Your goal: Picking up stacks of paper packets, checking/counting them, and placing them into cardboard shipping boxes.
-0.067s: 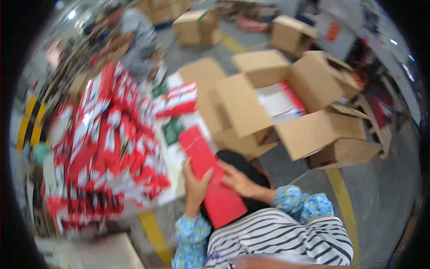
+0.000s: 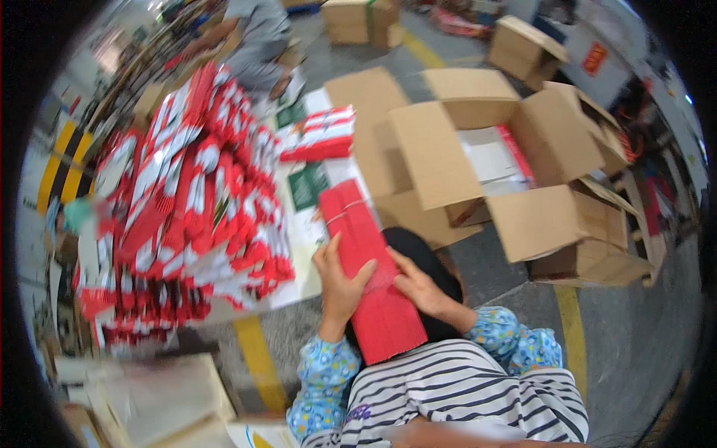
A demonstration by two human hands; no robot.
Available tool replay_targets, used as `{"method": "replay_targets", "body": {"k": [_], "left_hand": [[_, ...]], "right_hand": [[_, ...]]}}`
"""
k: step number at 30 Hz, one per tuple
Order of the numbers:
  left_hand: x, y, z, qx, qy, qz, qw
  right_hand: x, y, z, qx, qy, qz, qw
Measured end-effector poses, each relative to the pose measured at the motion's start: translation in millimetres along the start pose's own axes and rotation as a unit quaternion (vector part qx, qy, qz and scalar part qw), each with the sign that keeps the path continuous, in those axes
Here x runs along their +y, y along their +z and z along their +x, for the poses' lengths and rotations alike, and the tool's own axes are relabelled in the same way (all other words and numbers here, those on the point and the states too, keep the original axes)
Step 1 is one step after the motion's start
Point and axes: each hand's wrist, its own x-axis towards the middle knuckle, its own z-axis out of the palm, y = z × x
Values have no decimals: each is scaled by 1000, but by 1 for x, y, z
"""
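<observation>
A long red bundle (image 2: 358, 231), seemingly of flat cardboard pieces, rests across my lap, tilted with its far end to the left. A thin pale band crosses it near that far end. My left hand (image 2: 342, 280) grips its left edge, thumb lying over the top. On the opposite edge my right hand (image 2: 420, 285) holds it, fingers against the side. The undersides of both hands are hidden. Just beyond the bundle, a green printed patch (image 2: 307, 186) and a small stack of red-and-white pieces (image 2: 320, 134) lie on the white tabletop (image 2: 287, 293).
A tall heap of red-and-white flat packaging (image 2: 202, 194) fills the left of the table. To the right stands an open cardboard box (image 2: 437, 160) with white and red contents. Another person (image 2: 258, 45) sits at the far left. A pale carton (image 2: 160, 396) is at lower left.
My view has tilted, so the surroundings sit higher and mostly farther right in the picture. Both hands keep their hold on the red bundle.
</observation>
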Motion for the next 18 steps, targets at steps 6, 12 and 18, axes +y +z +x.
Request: {"method": "replay_targets", "body": {"k": [6,12,18], "left_hand": [[10,-19,5,-55,56,70,994],[-1,-2,8,15,7,30,999],[-62,12,67,35,-183,-108,977]], "right_hand": [[1,7,5,-56,12,31,998],[-2,1,8,-55,41,58,996],[-3,-2,14,-51,72,42,995]]}}
